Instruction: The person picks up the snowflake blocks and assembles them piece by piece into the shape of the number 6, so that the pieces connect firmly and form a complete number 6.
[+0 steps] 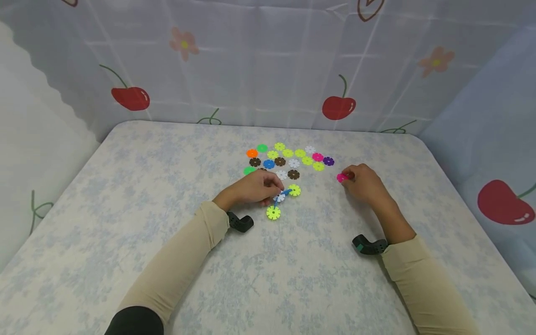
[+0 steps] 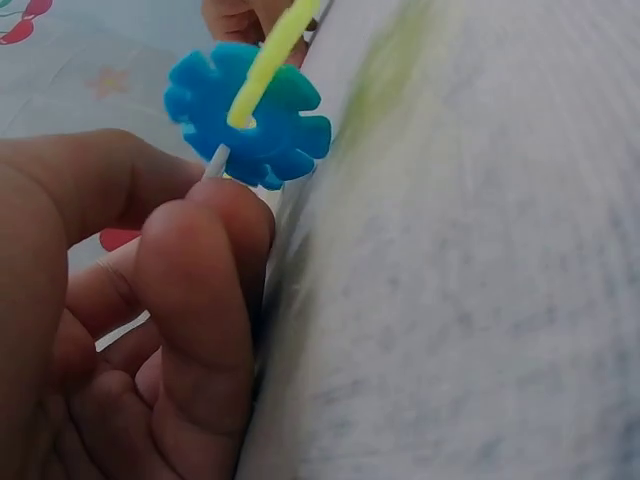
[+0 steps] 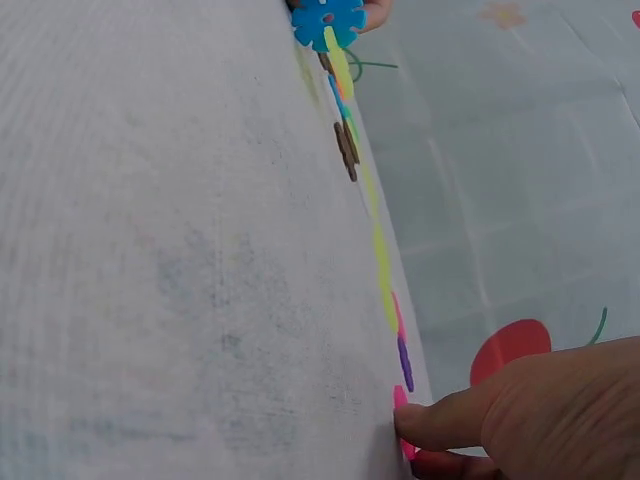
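Observation:
My left hand (image 1: pixel 253 187) pinches a joined cluster of notched plastic discs, gripping it by the white disc (image 1: pixel 279 197). A blue disc (image 2: pixel 195 110), seen face-on in the left wrist view, is slotted to the white one. Yellow-green discs stick out at the cluster's ends, one to the right (image 1: pixel 295 190) and one nearer the front (image 1: pixel 273 213). Off to the right, my right hand (image 1: pixel 365 184) pinches a pink disc (image 1: pixel 341 178) between thumb and finger, low at the tabletop. Whether that disc still touches the cloth I cannot tell.
Several loose discs lie flat beyond the hands, among them an orange one (image 1: pixel 252 153), a blue one (image 1: pixel 269 164), a brown one (image 1: pixel 293 174) and a purple one (image 1: pixel 328 161). A patterned cloth covers the table (image 1: pixel 284 279). Behind it hangs a printed curtain (image 1: pixel 259 70).

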Demonstrator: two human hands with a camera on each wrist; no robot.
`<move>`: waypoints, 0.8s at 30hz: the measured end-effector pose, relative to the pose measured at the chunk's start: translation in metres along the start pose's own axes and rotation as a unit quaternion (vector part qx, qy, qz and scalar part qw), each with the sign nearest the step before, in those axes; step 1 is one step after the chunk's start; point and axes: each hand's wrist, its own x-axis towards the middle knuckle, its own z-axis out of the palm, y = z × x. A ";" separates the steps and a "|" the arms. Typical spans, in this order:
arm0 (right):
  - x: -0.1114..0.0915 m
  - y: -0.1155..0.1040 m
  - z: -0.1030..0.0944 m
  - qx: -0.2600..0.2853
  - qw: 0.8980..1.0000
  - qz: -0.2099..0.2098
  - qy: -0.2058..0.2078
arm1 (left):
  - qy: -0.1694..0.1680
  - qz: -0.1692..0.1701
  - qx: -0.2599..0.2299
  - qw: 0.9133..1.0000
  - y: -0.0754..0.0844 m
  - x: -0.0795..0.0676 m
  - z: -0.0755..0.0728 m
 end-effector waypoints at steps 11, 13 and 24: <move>-0.006 -0.018 0.001 0.093 0.995 -0.032 -0.033 | -0.020 0.027 -0.007 0.999 -0.003 -0.002 -0.003; -0.007 -0.026 0.007 0.119 0.990 -0.053 -0.055 | -0.021 0.028 -0.009 0.999 -0.003 -0.003 -0.003; -0.012 -0.052 0.028 0.155 0.982 -0.091 -0.066 | -0.030 0.031 -0.003 0.999 -0.002 0.001 0.000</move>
